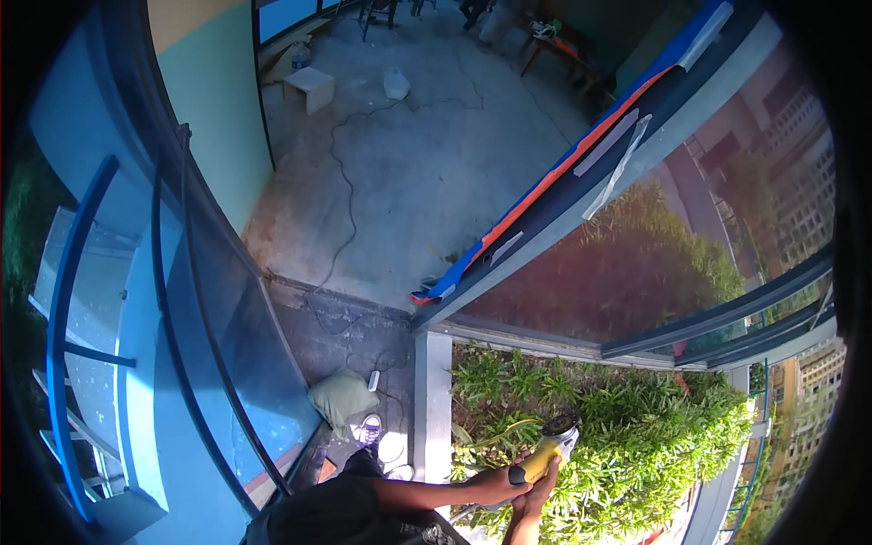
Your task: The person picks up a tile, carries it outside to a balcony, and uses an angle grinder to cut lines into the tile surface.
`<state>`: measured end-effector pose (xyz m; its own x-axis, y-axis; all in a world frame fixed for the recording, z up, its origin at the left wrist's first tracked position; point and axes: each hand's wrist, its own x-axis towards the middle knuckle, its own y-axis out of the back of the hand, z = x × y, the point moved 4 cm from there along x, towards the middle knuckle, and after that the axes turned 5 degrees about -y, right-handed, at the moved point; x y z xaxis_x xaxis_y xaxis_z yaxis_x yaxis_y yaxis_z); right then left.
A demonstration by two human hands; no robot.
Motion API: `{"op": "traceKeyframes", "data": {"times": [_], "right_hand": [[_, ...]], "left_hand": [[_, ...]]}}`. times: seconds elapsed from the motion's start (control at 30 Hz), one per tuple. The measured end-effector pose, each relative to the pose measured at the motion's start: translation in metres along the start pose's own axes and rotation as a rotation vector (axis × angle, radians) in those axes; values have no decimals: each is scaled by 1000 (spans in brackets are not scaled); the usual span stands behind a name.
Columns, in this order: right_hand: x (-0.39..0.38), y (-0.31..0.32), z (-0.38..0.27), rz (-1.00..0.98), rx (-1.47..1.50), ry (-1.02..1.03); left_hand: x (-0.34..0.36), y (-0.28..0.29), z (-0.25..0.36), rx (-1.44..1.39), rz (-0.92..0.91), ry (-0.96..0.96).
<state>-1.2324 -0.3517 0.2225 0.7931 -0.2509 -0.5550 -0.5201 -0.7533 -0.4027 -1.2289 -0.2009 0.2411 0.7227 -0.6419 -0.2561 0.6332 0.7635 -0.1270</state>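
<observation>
A yellow and black angle grinder [541,461] is held out to my right, above the green plants [627,445]. Its dark disc end [561,424] points up and away from me. My left hand [495,486] is closed round the dark rear end of its body. Against the right side of the yellow casing, my right hand [542,490] grips close to the head, its fingers partly hidden. A thin yellow cord or strip [509,427] shows just behind the tool, and I cannot tell whether it joins it.
A pale post [433,409] stands left of the plants. By my shoes [370,429] lie a greenish sack [343,400] and a white power strip [373,381]. A dark cable [348,195] runs into the room, past a white stool [310,89]. Dark railings [195,363] rise at left.
</observation>
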Motion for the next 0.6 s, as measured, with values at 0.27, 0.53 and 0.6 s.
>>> {"op": "traceKeyframes", "data": {"times": [0.27, 0.53, 0.6], "right_hand": [[-7, -11, 2, 58, -69, 46], [-10, -6, 3, 94, -121, 64], [-2, 4, 2, 49, -141, 70]], "left_hand": [[18, -20, -41, 4, 58, 15], [15, -18, -39, -1, -8, -23], [19, -18, -40, 2, -42, -33]]}}
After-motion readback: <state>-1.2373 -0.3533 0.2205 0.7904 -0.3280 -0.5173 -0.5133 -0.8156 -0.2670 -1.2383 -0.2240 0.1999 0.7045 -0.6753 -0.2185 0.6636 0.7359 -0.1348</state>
